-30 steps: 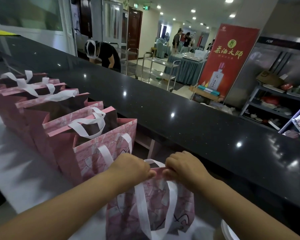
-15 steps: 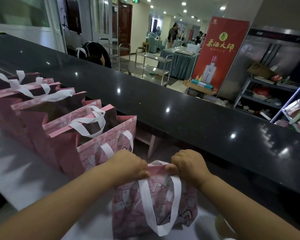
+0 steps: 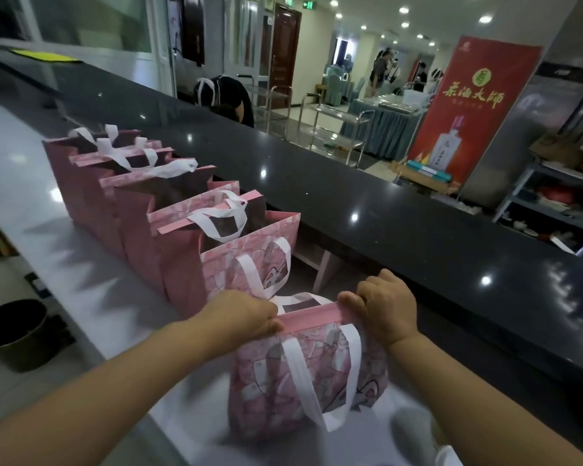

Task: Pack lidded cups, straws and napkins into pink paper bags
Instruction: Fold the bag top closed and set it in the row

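Observation:
A pink patterned paper bag (image 3: 303, 381) with white ribbon handles stands on the white counter (image 3: 31, 230) in front of me. My left hand (image 3: 246, 314) pinches the left end of its folded top edge. My right hand (image 3: 381, 307) grips the right end of the same edge. The bag's mouth is pressed nearly closed, so its contents are hidden. A row of several more pink bags (image 3: 182, 213) stands open to the left along the counter, the nearest one (image 3: 249, 260) just behind my left hand.
A raised black stone ledge (image 3: 384, 213) runs along the far side of the counter. A dark bin (image 3: 14, 331) sits on the floor at left. A white lid edge (image 3: 448, 457) shows at the bottom right. A person bends behind the ledge; a red banner (image 3: 468, 109) stands beyond.
My hands have moved slightly apart along the bag's top edge, flattening the fold. The bag sits a little further right of the row, and my view has shifted left.

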Tool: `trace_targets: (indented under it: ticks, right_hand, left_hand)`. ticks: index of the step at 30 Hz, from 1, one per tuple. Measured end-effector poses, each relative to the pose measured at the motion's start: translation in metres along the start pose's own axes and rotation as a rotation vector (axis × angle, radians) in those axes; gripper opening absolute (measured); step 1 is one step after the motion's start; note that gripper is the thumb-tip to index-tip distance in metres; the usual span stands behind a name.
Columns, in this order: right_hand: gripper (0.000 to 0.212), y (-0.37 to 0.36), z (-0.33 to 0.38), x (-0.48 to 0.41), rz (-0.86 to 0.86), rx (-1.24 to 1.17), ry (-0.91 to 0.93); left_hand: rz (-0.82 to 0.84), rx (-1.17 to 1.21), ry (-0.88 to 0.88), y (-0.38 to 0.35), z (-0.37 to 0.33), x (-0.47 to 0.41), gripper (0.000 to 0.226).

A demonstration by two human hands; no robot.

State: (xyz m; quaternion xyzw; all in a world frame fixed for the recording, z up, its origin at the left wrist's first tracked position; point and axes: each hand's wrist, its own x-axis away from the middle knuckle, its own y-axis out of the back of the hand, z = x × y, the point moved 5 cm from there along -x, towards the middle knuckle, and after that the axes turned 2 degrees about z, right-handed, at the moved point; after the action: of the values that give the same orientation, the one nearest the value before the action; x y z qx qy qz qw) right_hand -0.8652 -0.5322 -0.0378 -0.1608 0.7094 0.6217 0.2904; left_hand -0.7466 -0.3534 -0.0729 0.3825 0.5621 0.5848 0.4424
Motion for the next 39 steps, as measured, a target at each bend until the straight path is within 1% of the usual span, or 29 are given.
trace_targets:
  ticks: [2, 3, 4, 5, 6, 8, 10, 13, 15, 16, 17, 18, 20, 21, 23, 25, 28, 30, 31, 32, 35, 36, 37, 39]
  right_hand:
    - [0.043, 0.000, 0.000, 0.004, 0.028, -0.062, -0.102]
    - [0.031, 0.000, 0.000, 0.007, 0.046, -0.129, -0.174]
    - [0.023, 0.001, -0.001, 0.011, 0.061, -0.196, -0.241]
    - [0.027, 0.004, 0.001, 0.017, 0.053, -0.232, -0.280]
    - [0.035, 0.009, 0.003, 0.023, 0.032, -0.243, -0.291]
    - [0.046, 0.022, 0.010, 0.035, -0.020, -0.234, -0.291]
    - [0.051, 0.032, 0.015, 0.051, -0.015, -0.251, -0.309]
    - [0.048, 0.044, 0.026, 0.077, 0.013, -0.319, -0.290]
    - [0.044, 0.053, 0.035, 0.092, 0.032, -0.356, -0.242]
    - [0.043, 0.058, 0.041, 0.100, 0.044, -0.359, -0.206]
    - [0.041, 0.064, 0.048, 0.107, 0.047, -0.350, -0.157]
    - [0.040, 0.069, 0.055, 0.114, 0.043, -0.328, -0.096]
    - [0.040, 0.076, 0.068, 0.128, 0.048, -0.284, 0.004]
    - [0.040, 0.077, 0.073, 0.136, 0.058, -0.281, 0.027]
    - [0.037, 0.079, 0.078, 0.152, 0.061, -0.328, 0.026]
    - [0.037, 0.079, 0.081, 0.169, 0.059, -0.416, -0.027]
    - [0.046, 0.072, 0.085, 0.192, 0.065, -0.511, -0.079]
    - [0.052, 0.065, 0.088, 0.204, 0.104, -0.525, -0.116]
    - [0.053, 0.061, 0.090, 0.208, 0.117, -0.530, -0.139]
    - [0.053, 0.059, 0.091, 0.211, 0.123, -0.538, -0.159]
    - [0.054, 0.051, 0.095, 0.214, 0.135, -0.578, -0.218]
    - [0.057, 0.048, 0.096, 0.215, 0.154, -0.595, -0.245]
    - [0.060, 0.044, 0.097, 0.215, 0.178, -0.615, -0.277]
    - [0.063, 0.037, 0.099, 0.214, 0.212, -0.641, -0.316]
  left_hand:
    - [-0.097, -0.018, 0.043, 0.009, -0.006, 0.019, 0.040]
    - [-0.181, -0.076, 0.034, 0.014, -0.011, 0.027, 0.035]
    - [-0.240, -0.106, 0.032, 0.018, -0.017, 0.035, 0.034]
    - [-0.324, -0.137, 0.038, 0.023, -0.024, 0.043, 0.036]
    - [-0.364, -0.146, 0.062, 0.025, -0.029, 0.050, 0.039]
    - [-0.397, -0.171, 0.093, 0.027, -0.041, 0.061, 0.038]
    - [-0.394, -0.165, 0.135, 0.029, -0.056, 0.069, 0.032]
    - [-0.380, -0.118, 0.200, 0.032, -0.080, 0.077, 0.029]
    - [-0.401, -0.095, 0.242, 0.035, -0.096, 0.080, 0.023]
    - [-0.386, -0.084, 0.280, 0.036, -0.103, 0.081, 0.020]
    - [-0.341, -0.059, 0.333, 0.035, -0.108, 0.082, 0.023]
    - [-0.315, 0.015, 0.370, 0.033, -0.111, 0.083, 0.029]
    - [-0.281, 0.268, 0.398, 0.033, -0.115, 0.089, 0.032]
    - [-0.286, 0.402, 0.408, 0.035, -0.118, 0.095, 0.030]
    - [-0.344, 0.592, 0.454, 0.040, -0.121, 0.108, 0.023]
    - [-0.449, 0.653, 0.537, 0.039, -0.119, 0.126, 0.019]
    - [-0.613, 0.674, 0.659, 0.021, -0.116, 0.158, 0.015]
    - [-0.657, 0.693, 0.696, -0.003, -0.122, 0.177, 0.009]
    - [-0.647, 0.692, 0.697, -0.017, -0.126, 0.182, 0.007]
    - [-0.605, 0.709, 0.696, -0.032, -0.130, 0.184, 0.015]
    - [-0.347, 0.801, 0.661, -0.077, -0.133, 0.172, 0.057]
    - [-0.284, 0.835, 0.653, -0.085, -0.132, 0.166, 0.066]
    - [-0.275, 0.874, 0.636, -0.089, -0.132, 0.160, 0.067]
    - [-0.356, 0.914, 0.595, -0.087, -0.133, 0.150, 0.056]
